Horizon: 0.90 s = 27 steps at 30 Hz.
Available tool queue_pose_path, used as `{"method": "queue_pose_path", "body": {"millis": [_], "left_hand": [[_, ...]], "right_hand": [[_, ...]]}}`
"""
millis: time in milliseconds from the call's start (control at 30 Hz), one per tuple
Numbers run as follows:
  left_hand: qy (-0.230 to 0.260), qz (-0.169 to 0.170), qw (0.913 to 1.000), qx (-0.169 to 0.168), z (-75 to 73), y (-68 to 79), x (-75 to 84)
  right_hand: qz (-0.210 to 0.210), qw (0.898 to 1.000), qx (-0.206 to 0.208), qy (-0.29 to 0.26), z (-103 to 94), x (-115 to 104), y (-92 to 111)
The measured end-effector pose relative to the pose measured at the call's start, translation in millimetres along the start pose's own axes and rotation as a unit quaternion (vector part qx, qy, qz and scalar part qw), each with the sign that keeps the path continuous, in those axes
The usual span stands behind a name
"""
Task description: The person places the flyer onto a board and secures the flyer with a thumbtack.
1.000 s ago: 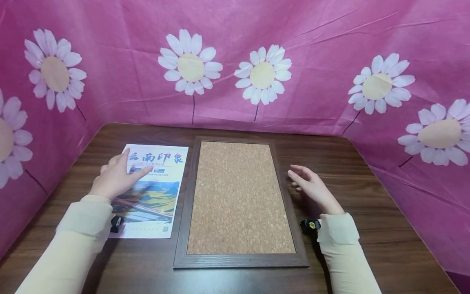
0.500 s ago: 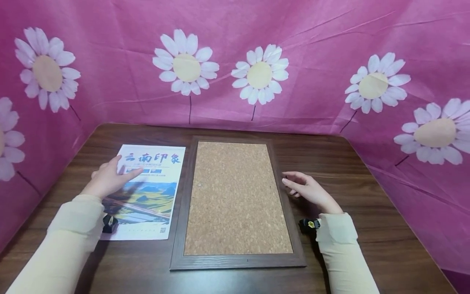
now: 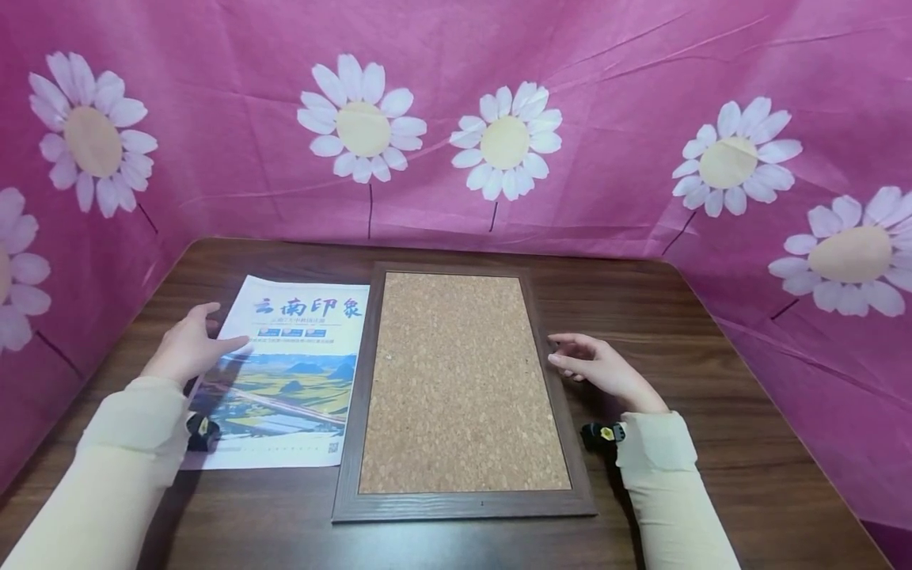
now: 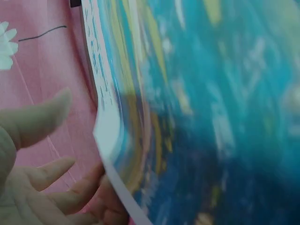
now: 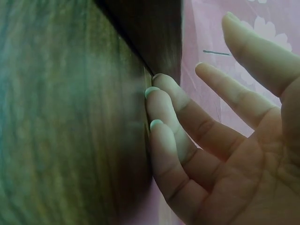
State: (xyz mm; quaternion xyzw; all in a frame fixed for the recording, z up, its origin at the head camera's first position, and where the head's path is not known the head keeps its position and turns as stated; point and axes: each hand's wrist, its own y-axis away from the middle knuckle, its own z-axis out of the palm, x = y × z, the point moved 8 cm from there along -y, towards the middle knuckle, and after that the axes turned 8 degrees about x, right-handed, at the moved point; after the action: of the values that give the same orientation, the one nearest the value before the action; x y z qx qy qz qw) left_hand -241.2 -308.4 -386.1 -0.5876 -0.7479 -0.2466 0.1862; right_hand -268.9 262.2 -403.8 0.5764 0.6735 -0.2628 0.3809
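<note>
- Poster [image 3: 288, 380]: lies on the wooden table [image 3: 720, 380], to the left of the framed corkboard [image 3: 466, 384]; its right edge meets the board's left side, overlap uncertain; blue characters run along the top, a landscape picture below; its left edge bends in the left wrist view.
- Left hand [image 3: 187, 346]: at the poster's left edge; fingertips reach that edge, thumb stands apart from them; nothing pinched, grip loose.
- Right hand [image 3: 606, 368]: beside the board's right edge; fingers gently bent, thumb separate, no object gripped; fingertips very near the frame, contact cannot be told for certain.
- Corkboard: flat, cork face up, dark wood-grain rim; sits between the two hands.
- Surroundings: pink cloth [image 3: 613, 158] with white daisies behind the table; pale sleeves [image 3: 128, 419] on both arms.
</note>
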Motion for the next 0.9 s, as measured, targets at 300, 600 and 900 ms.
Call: {"method": "queue_pose_path", "body": {"millis": [300, 600, 900], "left_hand": [[0.010, 0.036, 0.9993, -0.006, -4.2, -0.9, -3.5], [0.005, 0.050, 0.9967, -0.065, -7.0, -0.9, -11.4], [0.036, 0.041, 0.9984, -0.012, -32.3, 0.9, -6.6]], "right_hand": [[-0.026, 1.000, -0.004, -0.003, -1.3, -1.0, 0.7], [-0.022, 0.999, -0.021, 0.016, 0.7, -0.9, 2.4], [-0.021, 0.999, -0.028, 0.025, 1.0, -0.5, 2.8]]}}
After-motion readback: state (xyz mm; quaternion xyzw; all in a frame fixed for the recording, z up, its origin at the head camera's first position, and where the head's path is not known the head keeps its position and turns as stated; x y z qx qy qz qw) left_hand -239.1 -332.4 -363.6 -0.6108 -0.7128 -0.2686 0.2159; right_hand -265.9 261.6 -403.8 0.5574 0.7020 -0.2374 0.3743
